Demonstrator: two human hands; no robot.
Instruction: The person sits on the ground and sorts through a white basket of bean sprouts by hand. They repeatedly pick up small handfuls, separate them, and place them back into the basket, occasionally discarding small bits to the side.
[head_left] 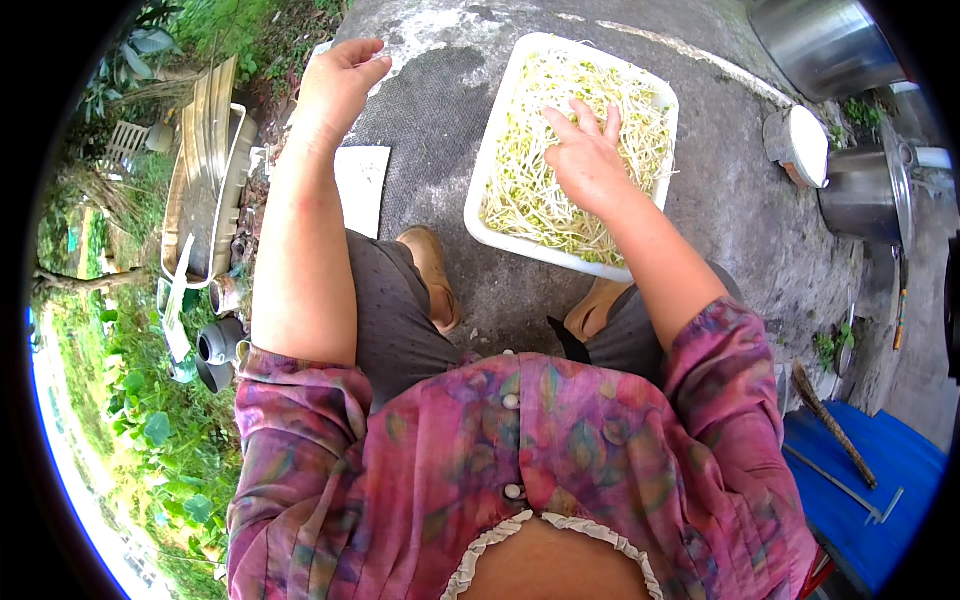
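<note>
Sprouts [570, 150] fill white tray [490, 170] on concrete ahead of me, long axis running away; my right hand [585, 160] rests flat on them, fingers spread, gripping nothing; left hand [335, 85] open, lifted off to the left.

Ground is rough grey concrete [720, 200] w/ a darker damp patch at centre & a pale painted line across the far right. Lying directly on it: a white rectangular tray [487, 170] of bean sprouts [520, 190], tilted diag.; a white flat sheet [360, 185] just left of the tray; a round white-topped block [800, 145] to the right; two steel pots [865, 190] at the far right edge. Blue surface [890, 480] at lower right carries a stick [835, 425] & a thin metal rod [840, 485]
</note>
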